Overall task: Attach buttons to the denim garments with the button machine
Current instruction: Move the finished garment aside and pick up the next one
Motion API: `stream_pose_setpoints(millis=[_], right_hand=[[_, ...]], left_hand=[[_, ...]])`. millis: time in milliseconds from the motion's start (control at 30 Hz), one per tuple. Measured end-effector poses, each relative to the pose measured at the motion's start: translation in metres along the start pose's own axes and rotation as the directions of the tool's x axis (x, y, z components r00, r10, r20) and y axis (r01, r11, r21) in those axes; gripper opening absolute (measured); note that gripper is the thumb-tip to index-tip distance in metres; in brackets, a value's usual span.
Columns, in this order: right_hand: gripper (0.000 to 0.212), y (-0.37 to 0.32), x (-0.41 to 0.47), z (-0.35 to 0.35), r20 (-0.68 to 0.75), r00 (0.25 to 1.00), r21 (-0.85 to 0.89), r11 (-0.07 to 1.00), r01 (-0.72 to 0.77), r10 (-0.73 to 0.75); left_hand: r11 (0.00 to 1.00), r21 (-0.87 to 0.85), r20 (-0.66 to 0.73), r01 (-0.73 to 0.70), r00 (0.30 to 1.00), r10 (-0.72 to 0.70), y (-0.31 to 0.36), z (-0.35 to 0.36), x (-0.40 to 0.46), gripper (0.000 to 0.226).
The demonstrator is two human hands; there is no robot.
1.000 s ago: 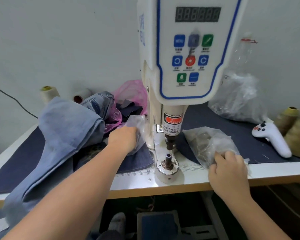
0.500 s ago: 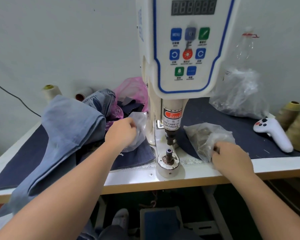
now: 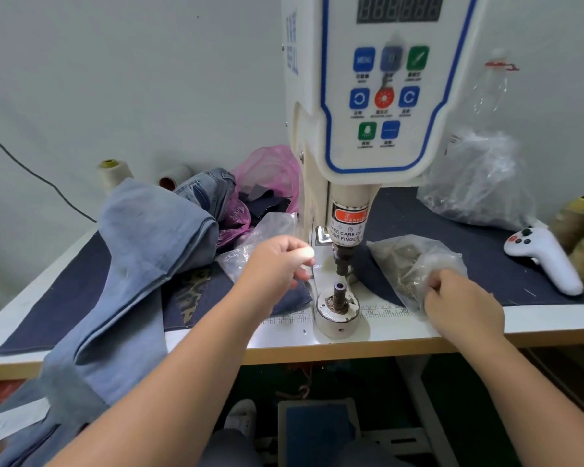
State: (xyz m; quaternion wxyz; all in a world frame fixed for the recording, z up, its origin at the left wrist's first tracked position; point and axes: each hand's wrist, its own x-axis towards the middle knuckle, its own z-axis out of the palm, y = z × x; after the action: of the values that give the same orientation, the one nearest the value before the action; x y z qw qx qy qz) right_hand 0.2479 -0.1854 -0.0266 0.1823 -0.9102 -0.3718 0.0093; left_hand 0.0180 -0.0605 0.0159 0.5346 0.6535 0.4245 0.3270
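button machine (image 3: 368,156) standing upright at tabletop (image 3: 536,321) centre | denim garment (image 3: 142,251) lying left of it, long axis running toward the front edge | left hand (image 3: 279,264) curling, contents unclear | right hand (image 3: 459,305) pinching bag of buttons (image 3: 408,264) right of it

a white button machine (image 3: 368,129) is seen upright at the back middle of the desk (image 3: 536,318), its blue-edged panel set with coloured keys under a dark display. a dark punch (image 3: 343,261) hangs below an orange warning label, directly above a round metal die (image 3: 338,308) with a short post. light blue denim garments (image 3: 142,264) are draped over the desk's left side and front edge. a clear bag of brownish buttons (image 3: 412,264) lies just right of the die.
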Motion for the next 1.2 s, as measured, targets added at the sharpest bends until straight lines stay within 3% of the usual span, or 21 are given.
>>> stream_pose_setpoints(millis=[133, 467, 800, 967, 1200], right_hand=[[0.017, 0.001, -0.003, 0.004, -0.052, 0.999, 0.039, 0.999, 0.005, -0.002], [0.015, 0.014, -0.016, 0.020, -0.347, 0.937, 0.272, 0.953, 0.135, -0.033], [0.010, 0.017, -0.016, 0.026, -0.392, 0.917, 0.266, 0.945, 0.191, -0.075], [0.012, 0.018, -0.016, 0.027, -0.401, 0.913, 0.267, 0.943, 0.199, -0.079], [0.011, 0.018, -0.017, 0.028, -0.407, 0.910, 0.269, 0.941, 0.205, -0.082]], left_hand=[[0.993, -0.088, 0.121, 0.082, 0.990, -0.071, -0.007, 0.012, -0.016, 0.017], [0.978, -0.095, 0.115, 0.187, 0.978, -0.175, -0.003, 0.023, -0.030, 0.014], [0.954, -0.174, 0.067, 0.244, 0.969, -0.236, 0.002, 0.031, -0.034, 0.012], [0.976, -0.066, 0.064, 0.209, 0.977, -0.205, 0.004, 0.033, -0.035, 0.016], [0.983, -0.047, 0.042, 0.179, 0.983, -0.177, 0.001, 0.034, -0.033, 0.018]])
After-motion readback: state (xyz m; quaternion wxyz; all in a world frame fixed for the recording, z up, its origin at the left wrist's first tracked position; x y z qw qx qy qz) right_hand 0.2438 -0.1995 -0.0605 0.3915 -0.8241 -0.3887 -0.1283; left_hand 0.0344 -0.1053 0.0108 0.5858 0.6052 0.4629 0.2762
